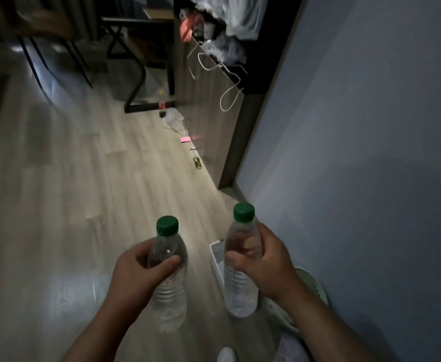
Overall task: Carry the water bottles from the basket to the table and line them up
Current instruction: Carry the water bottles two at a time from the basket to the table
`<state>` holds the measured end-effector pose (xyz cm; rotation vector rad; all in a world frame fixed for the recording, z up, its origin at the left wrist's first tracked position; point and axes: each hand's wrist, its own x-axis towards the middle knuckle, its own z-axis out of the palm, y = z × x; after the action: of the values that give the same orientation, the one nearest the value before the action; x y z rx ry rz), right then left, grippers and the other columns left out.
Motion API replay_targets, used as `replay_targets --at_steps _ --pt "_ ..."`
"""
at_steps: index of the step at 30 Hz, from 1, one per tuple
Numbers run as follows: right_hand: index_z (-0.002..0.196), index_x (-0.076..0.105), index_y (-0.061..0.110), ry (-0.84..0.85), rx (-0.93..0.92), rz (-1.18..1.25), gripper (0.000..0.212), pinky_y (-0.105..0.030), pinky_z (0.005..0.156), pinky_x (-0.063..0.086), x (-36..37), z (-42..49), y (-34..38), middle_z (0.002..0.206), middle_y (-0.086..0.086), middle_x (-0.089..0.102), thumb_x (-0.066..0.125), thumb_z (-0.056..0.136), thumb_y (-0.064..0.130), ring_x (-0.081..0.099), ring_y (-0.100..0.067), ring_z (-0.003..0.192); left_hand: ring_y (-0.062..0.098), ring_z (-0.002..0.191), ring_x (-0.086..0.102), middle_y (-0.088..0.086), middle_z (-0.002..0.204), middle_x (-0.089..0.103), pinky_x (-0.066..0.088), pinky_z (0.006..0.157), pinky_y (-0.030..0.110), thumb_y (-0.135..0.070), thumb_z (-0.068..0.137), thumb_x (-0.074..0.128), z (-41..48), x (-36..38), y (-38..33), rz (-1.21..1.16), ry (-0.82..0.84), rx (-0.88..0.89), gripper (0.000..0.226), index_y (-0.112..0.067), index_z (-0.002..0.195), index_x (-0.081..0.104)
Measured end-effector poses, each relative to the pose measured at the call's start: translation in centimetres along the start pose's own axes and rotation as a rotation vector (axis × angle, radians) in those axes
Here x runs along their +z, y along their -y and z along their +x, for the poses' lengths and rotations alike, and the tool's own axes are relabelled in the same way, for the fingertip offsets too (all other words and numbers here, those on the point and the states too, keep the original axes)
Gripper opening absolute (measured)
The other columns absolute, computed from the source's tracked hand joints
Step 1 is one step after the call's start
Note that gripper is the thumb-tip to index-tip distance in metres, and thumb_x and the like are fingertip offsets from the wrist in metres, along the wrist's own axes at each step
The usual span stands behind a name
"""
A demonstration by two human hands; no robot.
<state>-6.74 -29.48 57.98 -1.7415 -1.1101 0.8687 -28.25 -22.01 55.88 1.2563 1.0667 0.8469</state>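
- The left hand (pixel 135 267), low in the centre of the frame, has its fingers and thumb curled round the middle of a clear bottle (pixel 171 291) with a green cap (pixel 167 226). It holds the bottle upright in the air above the floor (pixel 57 205).
- The right hand (pixel 263 259), just right of it in the frame, wraps the upper body of a second bottle (pixel 240 291). This one is held a little higher, and the two bottles do not touch.
- Both grips sit on thin, smooth plastic. A slack grip would probably let a bottle slide down and drop, and a hard squeeze would dent it.
- A white slatted basket (pixel 215 254) stands on the floor behind the second bottle. A careless foot or a low swing could knock it.
- A crumpled plastic bag (pixel 173 121), a pink slip (pixel 188 139) and other small bits lie on the floor along the cabinet (pixel 201 100), centre of the frame. Stepping on them could cause a slip.
- A white cable (pixel 229 95) dangles at upper centre and could snag a passing bottle.
- The black-legged table (pixel 135 20), top centre, is well apart, dim and blurred. Its edge will likely be hard to judge, so a bottle set down too near it could tip off.
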Motion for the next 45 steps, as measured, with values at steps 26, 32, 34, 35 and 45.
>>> replay_targets --at_steps 26,32,34,35,45 --pt "0.096 0.062 0.027 0.117 -0.093 0.111 0.034 -0.012 0.065 0.05 -0.5 12.9 9.3 0.088 0.016 0.07 0.075 0.064 0.027 0.067 -0.002 0.081 0.022 0.078 0.074 0.008 0.085 0.077 0.057 0.065 0.024 -0.038 0.048 0.076 8.9 -6.7 -11.2 0.021 -0.146 0.039 0.033 -0.031 0.08 0.077" --pt "0.097 0.063 0.024 0.244 -0.138 0.129 0.037 -0.012 0.067 0.05 -0.3 21.2 10.8 0.091 0.012 0.071 0.075 0.062 0.02 0.067 -0.005 0.08 0.023 0.078 0.074 0.011 0.084 0.076 0.058 0.067 0.026 -0.034 0.048 0.077 15.1 -6.9 -13.7 0.028 -0.204 0.061 0.034 -0.028 0.082 0.078" --pt "0.095 0.063 0.023 0.285 -0.141 0.13 0.036 -0.012 0.065 0.05 0.4 23.5 11.5 0.088 0.013 0.071 0.075 0.062 0.02 0.067 -0.004 0.078 0.025 0.079 0.074 0.012 0.084 0.076 0.058 0.067 0.027 -0.034 0.049 0.077 16.6 -7.4 -14.1 0.013 -0.232 0.065 0.035 -0.025 0.083 0.078" --pt "0.095 0.062 0.023 0.296 -0.141 0.131 0.036 -0.011 0.064 0.049 0.8 24.6 11.9 0.088 0.014 0.071 0.075 0.061 0.02 0.067 -0.003 0.077 0.026 0.08 0.074 0.013 0.085 0.076 0.058 0.068 0.027 -0.035 0.05 0.077 17.4 -7.7 -14.4 0.005 -0.246 0.063 0.036 -0.023 0.084 0.077" --pt "0.097 0.063 0.019 0.38 -0.15 0.143 0.035 -0.014 0.068 0.05 6.4 39.2 15.5 0.084 0.009 0.072 0.074 0.064 0.016 0.067 -0.003 0.076 0.017 0.072 0.072 0.011 0.082 0.075 0.058 0.064 0.024 -0.035 0.045 0.076 30.5 -12.7 -15.5 0.004 -0.339 0.089 0.036 -0.028 0.08 0.077"
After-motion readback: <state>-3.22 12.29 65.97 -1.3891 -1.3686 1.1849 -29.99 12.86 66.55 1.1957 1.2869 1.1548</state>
